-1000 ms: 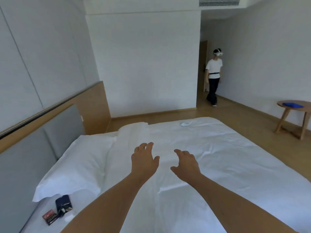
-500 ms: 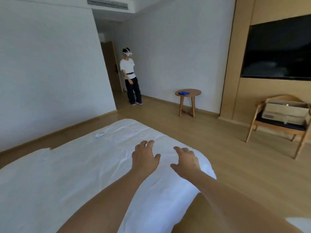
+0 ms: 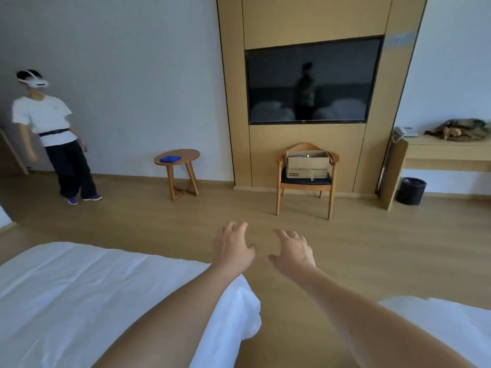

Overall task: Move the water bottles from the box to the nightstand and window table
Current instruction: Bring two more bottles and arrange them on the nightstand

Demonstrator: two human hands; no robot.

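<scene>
Both hands out ahead of me, empty. Left hand point(image 3: 233, 248) and right hand point(image 3: 291, 252) hover side by side over the wood floor point(image 3: 372, 248), fingers spread and slack, holding nothing. Box point(image 3: 308, 162) sits on the seat of the wooden chair point(image 3: 305, 181) under the wall TV point(image 3: 310, 81); one water bottle point(image 3: 312, 174) stands at the seat's front edge, against the box. White bed point(image 3: 79, 301) corner at lower left. Round side table point(image 3: 177, 156) and a person in a headset point(image 3: 53, 128) to the left.
</scene>
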